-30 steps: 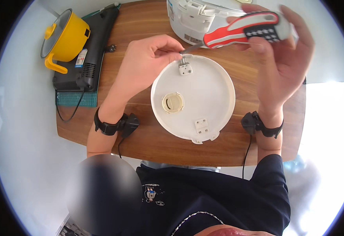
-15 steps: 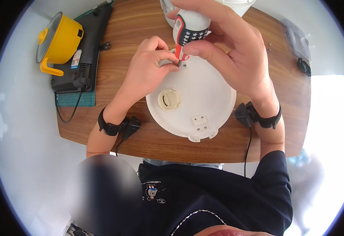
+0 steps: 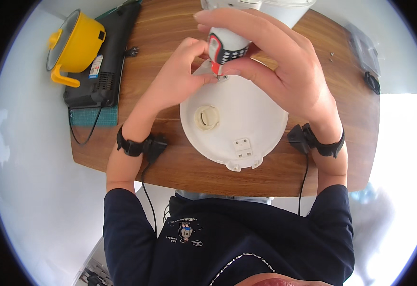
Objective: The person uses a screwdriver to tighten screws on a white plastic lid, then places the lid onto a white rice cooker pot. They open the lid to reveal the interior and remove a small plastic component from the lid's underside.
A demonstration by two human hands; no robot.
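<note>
My right hand (image 3: 289,62) is closed round the fat handle of a stubby screwdriver (image 3: 226,45), white, red and black with white stars. Its short shaft points down onto a small raised plate near the far edge of a round white lid (image 3: 246,105). Beside the shaft is my left hand (image 3: 182,71), its thumb by the tip and its fingers curled next to the handle. What lies in those fingers is hidden. The lid carries a round cream valve (image 3: 207,118) and, at its near edge, a hinge plate (image 3: 243,148).
On the left, a yellow pot (image 3: 77,43) rests on a black hotplate (image 3: 103,76) over a green mat (image 3: 94,117). A white container (image 3: 284,12) stands at the far side. Small screws (image 3: 331,57), a clear plastic case (image 3: 362,50) and a black object (image 3: 372,82) lie to the right.
My left index finger has moved up from the shaft toward the screwdriver handle. My right hand has shifted its grip, and the handle has moved slightly nearer. The whole view has shifted a little.
</note>
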